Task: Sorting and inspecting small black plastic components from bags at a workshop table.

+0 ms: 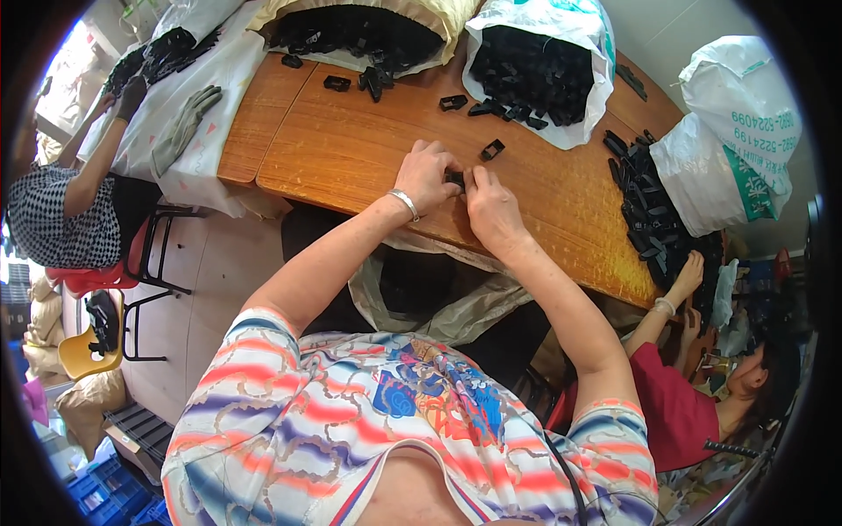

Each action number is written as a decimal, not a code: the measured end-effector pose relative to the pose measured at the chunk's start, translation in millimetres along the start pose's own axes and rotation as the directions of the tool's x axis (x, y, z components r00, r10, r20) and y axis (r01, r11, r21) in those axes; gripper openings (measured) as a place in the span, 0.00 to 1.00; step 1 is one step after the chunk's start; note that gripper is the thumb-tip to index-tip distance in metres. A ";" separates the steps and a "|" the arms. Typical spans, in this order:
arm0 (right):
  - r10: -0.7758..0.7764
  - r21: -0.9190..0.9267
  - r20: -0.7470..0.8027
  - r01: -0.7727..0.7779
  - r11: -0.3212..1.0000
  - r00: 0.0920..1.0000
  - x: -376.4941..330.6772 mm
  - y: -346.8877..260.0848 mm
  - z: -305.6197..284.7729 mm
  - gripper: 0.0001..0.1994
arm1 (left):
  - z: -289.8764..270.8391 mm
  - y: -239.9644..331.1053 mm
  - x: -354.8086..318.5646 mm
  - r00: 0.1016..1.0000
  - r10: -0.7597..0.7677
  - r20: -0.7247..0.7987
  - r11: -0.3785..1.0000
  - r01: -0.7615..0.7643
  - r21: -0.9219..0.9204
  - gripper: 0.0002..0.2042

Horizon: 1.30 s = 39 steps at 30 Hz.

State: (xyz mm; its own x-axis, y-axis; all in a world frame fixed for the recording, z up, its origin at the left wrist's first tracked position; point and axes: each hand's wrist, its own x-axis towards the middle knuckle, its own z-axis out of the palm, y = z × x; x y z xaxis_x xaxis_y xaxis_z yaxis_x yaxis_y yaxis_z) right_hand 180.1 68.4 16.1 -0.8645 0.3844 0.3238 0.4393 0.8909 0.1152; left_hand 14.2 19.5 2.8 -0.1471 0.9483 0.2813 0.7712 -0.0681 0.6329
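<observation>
Both my hands meet over the wooden table, near its front edge. Between their fingertips is a small black plastic part, partly covered by the fingers. My left hand pinches it from the left, with a silver bracelet on that wrist. From the other side, my right hand closes its thumb and fingers on the same part. Just beyond lies a black rectangular frame piece with an opening through it. A similar frame piece and another black piece rest farther back.
A paper sack and a white bag, both full of black parts, stand at the back. Below the table edge hangs an open bag. Co-workers sit left and right; a pile of black strips lies by the right one.
</observation>
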 end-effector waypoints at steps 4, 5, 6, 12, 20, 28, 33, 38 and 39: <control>0.094 0.179 -0.111 -0.073 0.981 0.989 -6.0 1.5 0.1 0.12 | -2.9 -2.2 4.0 0.994 0.103 0.042 0.995 -0.102 -0.019 0.11; 0.151 0.253 -0.039 -0.136 0.958 0.988 -13.1 0.4 -2.5 0.11 | -8.1 -5.6 9.3 0.966 0.098 0.240 0.995 -0.098 -0.013 0.12; 0.183 0.314 0.013 -0.177 0.933 0.983 -21.2 -6.0 -13.4 0.11 | -19.2 -5.7 13.6 0.930 0.148 0.336 0.988 -0.126 -0.086 0.12; 0.128 0.510 0.143 -0.184 0.840 0.981 -85.8 -57.3 -32.7 0.14 | -8.3 7.8 44.8 0.978 0.008 0.208 0.968 0.044 -0.246 0.18; 0.272 0.558 -0.070 -0.188 0.808 0.960 -38.7 23.5 -33.5 0.04 | 39.3 11.6 59.0 0.994 0.006 -0.112 0.992 0.008 0.128 0.14; 0.514 0.272 -0.135 -0.467 0.841 0.847 28.3 159.4 24.0 0.08 | 1.1 9.3 13.3 0.982 0.175 0.077 0.985 -0.174 -0.020 0.13; 0.622 0.096 0.084 -0.628 0.773 0.778 49.9 166.9 23.7 0.08 | 2.5 8.4 8.5 0.987 0.156 0.047 0.987 -0.153 -0.053 0.13; 0.597 0.152 0.151 -0.615 0.774 0.788 41.5 151.4 13.0 0.11 | 3.2 8.9 7.7 0.990 0.142 0.023 0.989 -0.141 -0.049 0.13; 0.590 0.173 0.212 -0.624 0.762 0.780 39.3 147.2 10.7 0.15 | 3.2 8.8 8.2 0.990 0.143 0.017 0.989 -0.142 -0.047 0.13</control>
State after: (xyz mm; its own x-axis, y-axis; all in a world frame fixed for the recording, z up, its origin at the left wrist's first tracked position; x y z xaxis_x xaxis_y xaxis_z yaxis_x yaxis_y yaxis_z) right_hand 208.2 217.3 35.7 -0.4666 0.8760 0.1217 0.8317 0.4814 -0.2765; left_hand 21.7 27.7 8.4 -0.0248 0.9338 0.3570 0.7542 -0.2169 0.6198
